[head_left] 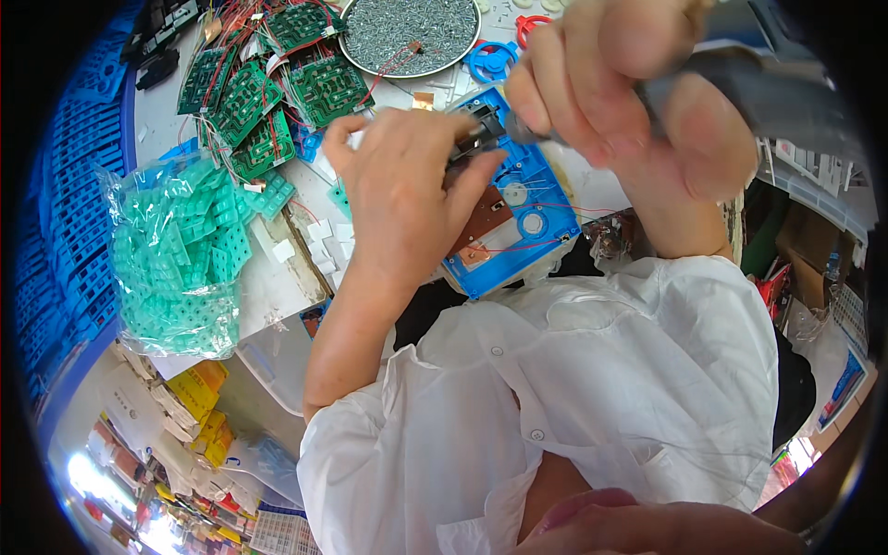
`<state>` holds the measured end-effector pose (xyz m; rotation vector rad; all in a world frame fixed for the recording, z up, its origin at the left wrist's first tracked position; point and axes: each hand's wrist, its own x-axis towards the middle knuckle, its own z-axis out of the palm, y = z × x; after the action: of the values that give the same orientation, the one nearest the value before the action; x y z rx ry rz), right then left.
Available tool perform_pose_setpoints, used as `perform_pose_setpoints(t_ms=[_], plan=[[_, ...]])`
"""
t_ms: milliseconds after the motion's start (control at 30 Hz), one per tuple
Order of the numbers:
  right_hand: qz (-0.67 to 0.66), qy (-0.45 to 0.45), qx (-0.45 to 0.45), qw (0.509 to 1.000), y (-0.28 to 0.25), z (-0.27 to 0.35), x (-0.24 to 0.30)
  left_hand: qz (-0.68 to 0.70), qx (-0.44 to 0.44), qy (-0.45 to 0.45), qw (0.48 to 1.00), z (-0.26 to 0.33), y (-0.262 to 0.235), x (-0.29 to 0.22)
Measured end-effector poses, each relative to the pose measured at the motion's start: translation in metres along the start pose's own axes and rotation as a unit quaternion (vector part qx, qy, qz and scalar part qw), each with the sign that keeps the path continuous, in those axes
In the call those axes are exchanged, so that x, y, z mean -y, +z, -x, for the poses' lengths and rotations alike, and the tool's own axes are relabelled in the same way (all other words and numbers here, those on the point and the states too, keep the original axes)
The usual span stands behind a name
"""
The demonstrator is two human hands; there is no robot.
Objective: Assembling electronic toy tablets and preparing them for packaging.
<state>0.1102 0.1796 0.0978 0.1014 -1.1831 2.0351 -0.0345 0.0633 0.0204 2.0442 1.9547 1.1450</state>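
Note:
A blue plastic housing [544, 183] lies on the table in front of me, with a brown circuit board [483, 219] and thin red wires in it. My left hand [393, 180] reaches over its left side, thumb and forefinger closed on a small black plastic part [483, 131] at the upper end. Raised above the right side, my right hand [638, 102] is wrapped round a dark grey electric screwdriver [754, 97]. The tool's narrow front end points left toward the black part; whether the tip touches it cannot be made out. Both the hand and the tool are blurred.
A round tray of screws [407, 35] stands at the back. Green circuit boards [250, 111] with wires are piled at the far left, beside a clear bag of green rubber keypads [180, 259]. Blue plastic parts [69, 213] stack along the left edge. A blue ring [490, 61] lies behind the housing.

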Motion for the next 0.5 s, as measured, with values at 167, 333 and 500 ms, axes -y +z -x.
perform_pose_setpoints(t_ms=[167,333,500], plan=[[0.123,-0.008,-0.034,0.992,-0.036,-0.005,-0.023,-0.091,0.025,-0.007,0.996,0.006,0.01,0.008],[0.227,0.04,-0.06,0.971,-0.038,-0.008,-0.026,-0.088,0.022,-0.013,0.996,0.008,0.013,0.008],[0.406,0.021,-0.012,0.913,-0.054,-0.005,-0.038,-0.082,0.013,-0.01,0.996,0.01,0.017,0.011]])
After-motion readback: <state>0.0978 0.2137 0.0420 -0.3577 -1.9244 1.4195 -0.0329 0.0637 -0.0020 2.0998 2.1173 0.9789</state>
